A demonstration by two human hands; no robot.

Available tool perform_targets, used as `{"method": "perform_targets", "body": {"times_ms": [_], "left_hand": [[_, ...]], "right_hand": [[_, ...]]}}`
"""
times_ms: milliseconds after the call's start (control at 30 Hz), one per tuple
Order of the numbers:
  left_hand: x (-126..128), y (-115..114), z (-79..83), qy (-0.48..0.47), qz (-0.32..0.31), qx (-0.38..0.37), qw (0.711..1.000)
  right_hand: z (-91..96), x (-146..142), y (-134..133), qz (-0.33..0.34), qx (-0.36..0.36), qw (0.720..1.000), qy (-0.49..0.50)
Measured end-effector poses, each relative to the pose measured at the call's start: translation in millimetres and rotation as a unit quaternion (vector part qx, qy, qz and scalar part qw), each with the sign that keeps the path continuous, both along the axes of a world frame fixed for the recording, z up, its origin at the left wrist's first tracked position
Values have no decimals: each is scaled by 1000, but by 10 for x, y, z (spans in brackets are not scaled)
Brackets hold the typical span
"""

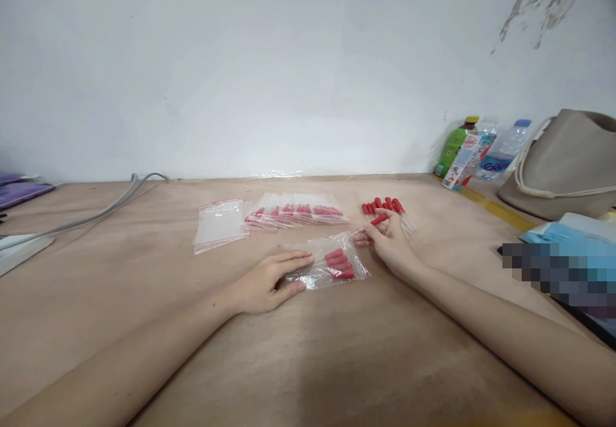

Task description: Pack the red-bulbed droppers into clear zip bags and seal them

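Observation:
A clear zip bag (327, 264) with several red-capped droppers inside lies in the middle of the wooden table (308, 350). My left hand (269, 282) lies flat on the bag's left end, fingers stretched out. My right hand (387, 242) pinches one red-capped dropper (375, 221) at the bag's upper right corner. A loose pile of red-capped droppers (387, 209) rests just beyond my right hand.
Filled zip bags (293, 212) and a stack of empty zip bags (219, 225) lie farther back. A grey cable (96, 212) runs at the left. Bottles (474, 151) and a beige bag (568, 167) stand at the right by the wall.

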State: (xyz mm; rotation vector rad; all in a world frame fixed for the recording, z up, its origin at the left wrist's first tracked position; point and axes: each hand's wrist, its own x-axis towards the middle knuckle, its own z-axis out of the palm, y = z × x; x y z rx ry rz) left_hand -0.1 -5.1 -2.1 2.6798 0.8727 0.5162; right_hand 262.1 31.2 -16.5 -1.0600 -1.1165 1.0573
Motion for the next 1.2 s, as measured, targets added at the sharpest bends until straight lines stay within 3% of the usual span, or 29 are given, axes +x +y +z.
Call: {"method": "perform_targets", "body": {"times_ms": [133, 267, 500, 700, 933, 1100, 1200], "left_hand": [[-4, 4, -8, -2, 5, -1, 1000], [-13, 2, -13, -1, 0, -2, 1000], [-12, -26, 14, -3, 8, -3, 1000], [-21, -40, 22, 1, 17, -12, 1000], [-29, -46, 19, 20, 31, -16, 999], [-36, -31, -1, 20, 28, -9, 999], [-36, -28, -1, 15, 27, -10, 999]], "right_hand": [[-30, -17, -56, 38, -20, 999, 27], [-48, 15, -98, 33, -22, 999, 19], [-41, 51, -92, 66, -34, 993, 94], [-25, 119, -104, 135, -47, 988, -55], [-24, 292, 11, 184, -53, 972, -135], [-42, 424, 111, 176, -59, 953, -241], [-20, 453, 119, 185, -21, 941, -281]]}}
